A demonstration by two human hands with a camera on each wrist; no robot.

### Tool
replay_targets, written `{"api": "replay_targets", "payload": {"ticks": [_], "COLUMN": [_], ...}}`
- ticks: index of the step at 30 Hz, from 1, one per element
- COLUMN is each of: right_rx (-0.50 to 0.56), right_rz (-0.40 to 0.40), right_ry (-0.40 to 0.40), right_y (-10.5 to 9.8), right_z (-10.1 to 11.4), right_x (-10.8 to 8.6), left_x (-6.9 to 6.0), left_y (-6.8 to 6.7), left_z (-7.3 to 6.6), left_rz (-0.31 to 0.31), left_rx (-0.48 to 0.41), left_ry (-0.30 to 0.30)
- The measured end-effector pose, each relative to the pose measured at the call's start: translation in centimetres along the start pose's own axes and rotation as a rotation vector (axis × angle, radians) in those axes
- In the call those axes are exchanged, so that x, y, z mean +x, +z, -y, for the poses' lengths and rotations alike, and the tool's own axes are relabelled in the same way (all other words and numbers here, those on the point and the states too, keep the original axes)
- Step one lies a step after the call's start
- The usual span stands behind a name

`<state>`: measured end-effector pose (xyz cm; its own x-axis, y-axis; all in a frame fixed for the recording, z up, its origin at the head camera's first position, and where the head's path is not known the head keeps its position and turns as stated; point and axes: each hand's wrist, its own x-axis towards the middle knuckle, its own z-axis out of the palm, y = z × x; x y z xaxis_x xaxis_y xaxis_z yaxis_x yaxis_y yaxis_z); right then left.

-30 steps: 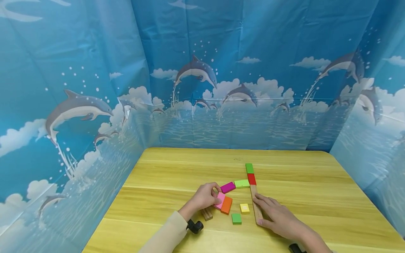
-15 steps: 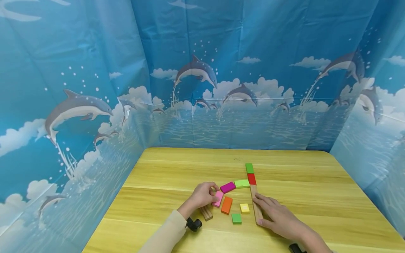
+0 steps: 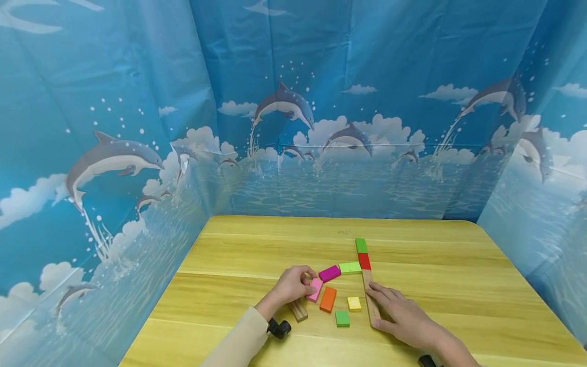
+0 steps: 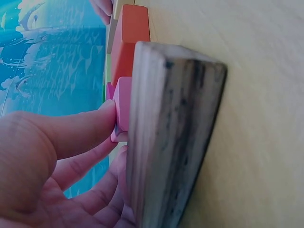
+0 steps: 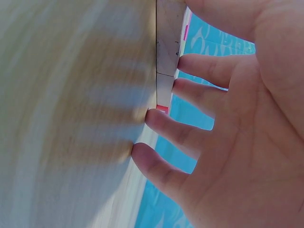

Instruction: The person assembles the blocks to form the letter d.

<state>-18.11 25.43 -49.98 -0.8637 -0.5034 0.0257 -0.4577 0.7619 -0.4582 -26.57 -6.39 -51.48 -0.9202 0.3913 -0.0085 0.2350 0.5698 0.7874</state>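
Observation:
My left hand [image 3: 291,285] pinches a pink block [image 3: 315,289] between thumb and fingers, low over the table or on it. In the left wrist view, a plain wooden block [image 4: 175,128] stands close in front of that hand and hides part of the pink block. To its right lies an orange block [image 3: 327,299], apart from it. My right hand [image 3: 405,313] has its fingers fairly straight, with fingertips and thumb touching a row of plain wooden blocks [image 3: 373,308]. A red block [image 3: 364,261] and a green block [image 3: 361,245] continue that row away from me.
A lime block [image 3: 350,268] touches the row's left side, with a magenta block [image 3: 329,274] angled off its end. Between my hands lie a small yellow block [image 3: 354,304] and a green square block [image 3: 342,319]. A dolphin-print curtain [image 3: 321,183] borders the wooden table [image 3: 468,285].
The pink block has slid left in my left hand, from against the orange block to a gap away from it. My right hand has stayed at the wooden row.

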Motion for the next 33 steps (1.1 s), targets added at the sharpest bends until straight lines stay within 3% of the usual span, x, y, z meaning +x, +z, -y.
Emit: {"api": "replay_targets", "payload": {"ticks": [20,33], "right_rx": [-0.015,0.005], "right_rz": [-0.011,-0.011], "right_ry": [-0.007,-0.016], "right_y": [0.2,-0.1], "right_z": [0.0,-0.3], "right_x": [-0.1,-0.1], "left_x": [-0.4,-0.7], "left_y": [0.3,-0.9], "left_z": [0.0,0.3], "left_rz": [-0.025,-0.001], "left_rx": [-0.013,-0.095], "left_ry": [-0.015,0.01]}}
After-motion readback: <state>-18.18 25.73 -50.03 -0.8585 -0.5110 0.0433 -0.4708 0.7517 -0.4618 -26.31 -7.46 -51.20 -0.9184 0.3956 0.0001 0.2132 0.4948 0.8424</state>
